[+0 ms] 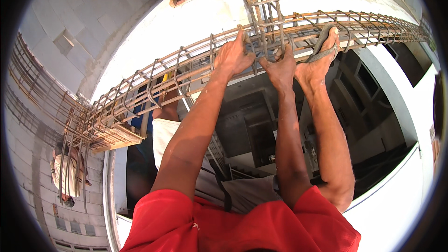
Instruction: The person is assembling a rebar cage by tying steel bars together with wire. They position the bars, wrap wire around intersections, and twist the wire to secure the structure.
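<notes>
A long rebar cage of rusty bars and square stirrups runs across the view. A second, upright rebar cage meets it in front of me. My left hand is closed at the left side of this joint, its fingers curled around the bars. Just to the right, my right hand grips the foot of the upright bars; its fingertips are partly hidden behind steel. Whether either hand also holds tie wire cannot be seen. My right foot, in a flip-flop, rests on the long cage beside my right hand.
Below me lies a deep dark opening with a room underneath. A wooden board sits under the cage's left end, where another rebar cage crosses. Far down at left is another person. A bright white wall top lies beyond.
</notes>
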`<state>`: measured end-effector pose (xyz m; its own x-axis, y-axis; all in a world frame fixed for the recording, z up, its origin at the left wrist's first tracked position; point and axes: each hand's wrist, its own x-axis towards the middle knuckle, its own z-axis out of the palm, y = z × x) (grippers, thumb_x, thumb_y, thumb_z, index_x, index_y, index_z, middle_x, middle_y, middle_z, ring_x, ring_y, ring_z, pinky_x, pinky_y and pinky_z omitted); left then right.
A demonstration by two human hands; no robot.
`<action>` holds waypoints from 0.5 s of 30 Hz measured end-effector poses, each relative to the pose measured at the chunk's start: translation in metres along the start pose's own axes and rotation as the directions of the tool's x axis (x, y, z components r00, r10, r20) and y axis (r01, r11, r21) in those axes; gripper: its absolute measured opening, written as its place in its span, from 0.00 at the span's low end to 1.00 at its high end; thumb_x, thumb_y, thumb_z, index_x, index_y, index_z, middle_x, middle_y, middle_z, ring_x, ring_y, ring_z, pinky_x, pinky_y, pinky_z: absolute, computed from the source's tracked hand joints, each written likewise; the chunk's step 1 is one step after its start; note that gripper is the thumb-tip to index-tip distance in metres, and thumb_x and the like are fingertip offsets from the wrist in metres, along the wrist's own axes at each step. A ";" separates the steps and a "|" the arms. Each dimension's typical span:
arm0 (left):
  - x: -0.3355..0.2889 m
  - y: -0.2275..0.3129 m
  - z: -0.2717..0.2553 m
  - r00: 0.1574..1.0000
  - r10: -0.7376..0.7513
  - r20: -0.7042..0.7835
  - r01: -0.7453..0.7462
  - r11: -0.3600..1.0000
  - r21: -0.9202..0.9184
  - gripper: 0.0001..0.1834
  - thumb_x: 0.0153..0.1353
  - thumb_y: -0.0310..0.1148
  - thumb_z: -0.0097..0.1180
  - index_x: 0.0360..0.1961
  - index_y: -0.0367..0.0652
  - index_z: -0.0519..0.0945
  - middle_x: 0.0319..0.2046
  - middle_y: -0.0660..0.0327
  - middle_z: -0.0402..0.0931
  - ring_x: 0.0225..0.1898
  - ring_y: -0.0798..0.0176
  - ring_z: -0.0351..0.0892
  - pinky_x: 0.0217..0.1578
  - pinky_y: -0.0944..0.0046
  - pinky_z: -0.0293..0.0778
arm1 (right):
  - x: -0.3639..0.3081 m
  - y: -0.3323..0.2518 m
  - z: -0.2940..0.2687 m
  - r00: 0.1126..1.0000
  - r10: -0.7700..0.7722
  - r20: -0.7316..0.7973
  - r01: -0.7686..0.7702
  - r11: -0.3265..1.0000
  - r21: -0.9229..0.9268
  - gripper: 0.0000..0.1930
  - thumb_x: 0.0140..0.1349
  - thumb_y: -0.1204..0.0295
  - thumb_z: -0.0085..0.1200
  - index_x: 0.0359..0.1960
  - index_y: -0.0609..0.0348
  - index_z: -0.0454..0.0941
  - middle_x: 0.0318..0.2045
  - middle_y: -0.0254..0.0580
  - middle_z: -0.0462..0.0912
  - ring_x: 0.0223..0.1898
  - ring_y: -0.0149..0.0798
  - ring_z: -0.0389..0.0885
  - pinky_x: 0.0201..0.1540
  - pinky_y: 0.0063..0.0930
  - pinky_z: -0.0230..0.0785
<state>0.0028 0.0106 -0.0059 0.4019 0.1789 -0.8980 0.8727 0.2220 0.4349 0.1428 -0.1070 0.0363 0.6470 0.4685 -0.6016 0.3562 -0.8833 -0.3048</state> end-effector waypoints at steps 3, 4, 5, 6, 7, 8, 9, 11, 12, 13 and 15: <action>0.002 -0.002 0.001 1.000 0.017 -0.002 -0.017 1.000 0.021 0.44 0.58 0.44 0.66 0.75 0.41 0.67 0.42 0.43 0.89 0.49 0.36 0.89 0.52 0.39 0.83 | -0.001 -0.008 0.010 0.997 -0.008 -0.072 0.011 0.999 0.040 0.28 0.44 0.69 0.80 0.41 0.64 0.74 0.27 0.37 0.75 0.30 0.39 0.77 0.35 0.40 0.75; 0.003 -0.003 0.001 1.000 0.023 -0.022 -0.023 1.000 0.015 0.41 0.57 0.43 0.66 0.72 0.42 0.69 0.41 0.44 0.88 0.47 0.36 0.89 0.50 0.39 0.83 | -0.001 -0.011 0.010 0.997 -0.013 -0.080 0.014 1.000 0.012 0.28 0.44 0.69 0.80 0.41 0.64 0.74 0.27 0.37 0.75 0.30 0.39 0.78 0.35 0.40 0.75; 0.003 -0.004 0.002 0.999 0.029 -0.041 -0.029 1.000 0.008 0.38 0.57 0.42 0.65 0.69 0.44 0.71 0.39 0.46 0.88 0.45 0.37 0.89 0.48 0.39 0.83 | -0.002 -0.015 0.010 0.996 -0.012 -0.088 0.011 1.000 -0.014 0.27 0.45 0.69 0.79 0.42 0.64 0.73 0.27 0.38 0.75 0.30 0.40 0.78 0.35 0.41 0.75; 0.003 -0.005 0.004 0.998 0.037 -0.049 -0.037 0.999 0.009 0.39 0.57 0.42 0.66 0.70 0.42 0.70 0.38 0.46 0.88 0.45 0.37 0.89 0.47 0.39 0.83 | -0.002 -0.019 0.008 0.995 -0.013 -0.095 0.009 0.999 -0.041 0.27 0.46 0.69 0.79 0.42 0.64 0.73 0.27 0.38 0.75 0.30 0.40 0.78 0.36 0.41 0.75; 0.002 -0.007 0.005 0.998 0.044 -0.054 -0.044 0.999 0.008 0.41 0.56 0.42 0.66 0.71 0.41 0.70 0.38 0.45 0.88 0.45 0.37 0.89 0.47 0.39 0.83 | -0.003 -0.022 0.005 0.998 0.015 -0.058 -0.016 1.000 -0.022 0.27 0.46 0.69 0.79 0.42 0.63 0.73 0.27 0.38 0.75 0.30 0.40 0.78 0.35 0.41 0.75; 0.003 -0.008 0.006 0.998 0.040 -0.053 -0.039 0.999 0.010 0.42 0.56 0.42 0.66 0.71 0.40 0.69 0.38 0.45 0.88 0.44 0.37 0.89 0.47 0.39 0.84 | -0.003 -0.025 0.001 0.999 0.038 -0.023 -0.038 0.999 0.001 0.27 0.46 0.70 0.79 0.42 0.63 0.72 0.28 0.39 0.75 0.30 0.41 0.77 0.35 0.41 0.75; 0.003 -0.009 0.007 0.997 0.058 -0.055 -0.058 0.998 0.007 0.43 0.56 0.42 0.66 0.73 0.39 0.69 0.37 0.45 0.88 0.44 0.37 0.89 0.48 0.39 0.84 | -0.003 -0.028 -0.002 0.999 0.037 0.009 -0.037 0.999 0.033 0.27 0.46 0.70 0.78 0.42 0.63 0.72 0.28 0.40 0.75 0.30 0.41 0.77 0.35 0.42 0.74; 0.003 -0.012 0.009 0.996 0.078 -0.040 -0.078 0.997 -0.015 0.46 0.56 0.43 0.66 0.75 0.38 0.68 0.37 0.45 0.88 0.45 0.37 0.89 0.48 0.39 0.84 | -0.004 -0.031 -0.005 0.997 0.070 0.030 -0.069 0.997 -0.044 0.28 0.45 0.71 0.79 0.42 0.63 0.72 0.30 0.41 0.75 0.31 0.42 0.77 0.35 0.41 0.74; 0.003 -0.013 0.009 0.994 0.093 -0.050 -0.093 0.996 0.010 0.47 0.56 0.43 0.67 0.76 0.38 0.67 0.37 0.45 0.88 0.45 0.37 0.89 0.49 0.40 0.84 | -0.004 -0.032 -0.005 0.993 0.111 0.030 -0.107 0.989 -0.100 0.28 0.44 0.71 0.79 0.42 0.63 0.71 0.31 0.42 0.75 0.31 0.42 0.77 0.35 0.41 0.74; 0.004 -0.014 0.009 0.989 0.121 -0.090 -0.119 0.992 0.031 0.48 0.56 0.43 0.67 0.77 0.38 0.66 0.37 0.44 0.89 0.45 0.37 0.89 0.49 0.40 0.84 | -0.004 -0.032 -0.003 0.998 0.059 0.004 -0.059 0.996 -0.066 0.28 0.44 0.73 0.78 0.43 0.63 0.72 0.33 0.46 0.77 0.34 0.46 0.79 0.39 0.43 0.75; 0.004 -0.015 0.008 0.987 0.125 -0.101 -0.122 0.992 0.040 0.50 0.56 0.44 0.68 0.79 0.38 0.65 0.39 0.44 0.89 0.46 0.36 0.89 0.51 0.41 0.84 | -0.006 -0.031 0.004 0.999 0.047 -0.024 -0.049 0.997 -0.067 0.28 0.44 0.76 0.77 0.45 0.65 0.73 0.37 0.52 0.80 0.40 0.55 0.83 0.47 0.49 0.77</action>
<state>-0.0061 0.0004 -0.0169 0.4783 0.3009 -0.8250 0.8275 0.1603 0.5381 0.1256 -0.0822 0.0466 0.6788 0.4265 -0.5978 0.3688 -0.9019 -0.2248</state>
